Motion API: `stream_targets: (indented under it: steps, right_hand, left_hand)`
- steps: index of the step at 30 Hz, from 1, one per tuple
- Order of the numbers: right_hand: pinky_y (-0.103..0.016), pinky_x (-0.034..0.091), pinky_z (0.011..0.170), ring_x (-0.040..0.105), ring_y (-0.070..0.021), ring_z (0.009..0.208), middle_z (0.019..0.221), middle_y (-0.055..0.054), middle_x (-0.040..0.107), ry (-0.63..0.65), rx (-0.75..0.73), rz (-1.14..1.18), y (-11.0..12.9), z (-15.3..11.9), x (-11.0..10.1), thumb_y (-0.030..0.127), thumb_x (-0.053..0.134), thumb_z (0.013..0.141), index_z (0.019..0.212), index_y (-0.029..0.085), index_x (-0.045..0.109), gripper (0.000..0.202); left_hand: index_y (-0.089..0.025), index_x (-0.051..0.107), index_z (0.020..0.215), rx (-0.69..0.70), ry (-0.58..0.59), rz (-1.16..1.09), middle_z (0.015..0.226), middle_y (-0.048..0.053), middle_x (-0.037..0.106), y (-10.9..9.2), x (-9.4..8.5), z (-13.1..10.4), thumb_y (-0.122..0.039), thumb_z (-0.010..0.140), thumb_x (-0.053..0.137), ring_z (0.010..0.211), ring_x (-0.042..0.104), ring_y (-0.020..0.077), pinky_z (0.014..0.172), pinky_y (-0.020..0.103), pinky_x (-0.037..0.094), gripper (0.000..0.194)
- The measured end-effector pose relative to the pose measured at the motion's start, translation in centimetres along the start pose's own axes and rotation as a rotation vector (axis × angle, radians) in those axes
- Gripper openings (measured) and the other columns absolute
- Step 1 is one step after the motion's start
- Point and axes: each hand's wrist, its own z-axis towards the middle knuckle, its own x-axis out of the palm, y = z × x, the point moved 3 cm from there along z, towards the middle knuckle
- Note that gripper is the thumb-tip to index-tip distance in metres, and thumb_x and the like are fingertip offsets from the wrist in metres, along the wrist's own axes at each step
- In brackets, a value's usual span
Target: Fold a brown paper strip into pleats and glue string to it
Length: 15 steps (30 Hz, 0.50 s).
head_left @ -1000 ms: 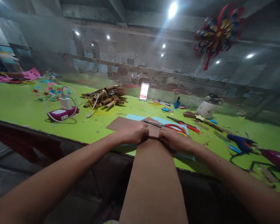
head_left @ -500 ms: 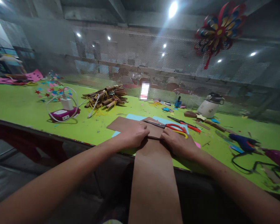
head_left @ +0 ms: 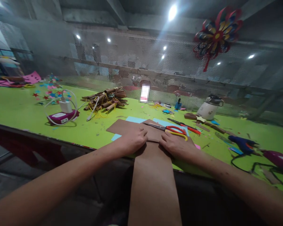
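Observation:
A long strip of brown kraft paper [head_left: 154, 185] hangs over the table's front edge towards me, its upper end lying on the table under my hands. My left hand [head_left: 137, 138] is closed at the left side of a crosswise edge in the paper, fingers curled. Across from it, my right hand [head_left: 175, 143] grips the right side of that edge. Scissors [head_left: 166, 128] with red and yellow handles lie just beyond, on more brown paper [head_left: 119, 126]. Light-blue sheets [head_left: 136, 119] show beneath. The fingertips' undersides are hidden.
Behind the scissors lies a red-handled tool [head_left: 191, 128]. A bundle of brown rolls [head_left: 106, 99] with yellow string and a purple power strip [head_left: 63, 116] stand left. To the right are a white kettle [head_left: 208, 108] and a blue-handled glue gun [head_left: 242, 144] with a black cord.
Both hands stay at the paper's crosswise edge, with only a slight shift of the fingers. The whole view has moved a little.

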Motion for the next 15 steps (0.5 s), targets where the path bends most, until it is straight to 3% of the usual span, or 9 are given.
stream_targets:
  steps: [4, 8, 12, 15]
  right_hand:
    - [-0.031, 0.033, 0.063, 0.048, -0.0214, 0.079, 0.086, -0.01, 0.055, 0.012, 0.024, -0.093, 0.4, 0.1, -0.4, 0.013, 0.046, 0.088, 0.083, 0.016, 0.056, 0.011]
    - [-0.03, 0.034, 0.06, 0.05, -0.0217, 0.082, 0.09, -0.01, 0.056, 0.009, 0.087, -0.091, 0.9, -0.2, -1.2, 0.011, 0.046, 0.087, 0.087, 0.015, 0.057, 0.011]
    - [-0.029, 0.037, 0.065, 0.05, -0.0218, 0.09, 0.098, -0.01, 0.057, -0.06, 0.219, -0.07, 0.9, -0.6, -1.2, 0.011, 0.041, 0.089, 0.094, 0.016, 0.057, 0.017]
    - [-0.028, 0.038, 0.062, 0.05, -0.022, 0.09, 0.1, -0.009, 0.056, -0.072, 0.327, -0.056, 0.4, -0.8, -0.6, 0.015, 0.038, 0.091, 0.095, 0.019, 0.055, 0.018]
  left_hand:
    - [-0.009, 0.066, 0.074, -0.004, 0.056, -0.072, 0.077, 0.013, 0.061, 0.2, -0.5, -0.2, -0.01, 0.078, 0.049, 0.072, 0.053, 0.0202, 0.065, 0.031, 0.041, 0.018]
    - [-0.011, 0.068, 0.067, -0.155, 0.189, -0.266, 0.066, 0.01, 0.061, 1.6, -1.4, 1.6, -0.017, 0.075, 0.05, 0.06, 0.051, 0.016, 0.059, 0.027, 0.037, 0.02]
    - [-0.012, 0.068, 0.072, -0.323, 0.24, -0.563, 0.064, 0.006, 0.062, 3.2, -1.5, 4.2, -0.027, 0.083, 0.042, 0.052, 0.044, 0.0113, 0.054, 0.023, 0.033, 0.032]
    - [-0.012, 0.069, 0.083, -0.27, 0.265, -0.891, 0.077, 0.004, 0.066, 3.6, -0.9, 4.8, -0.028, 0.085, 0.042, 0.061, 0.048, 0.0113, 0.06, 0.022, 0.037, 0.031]
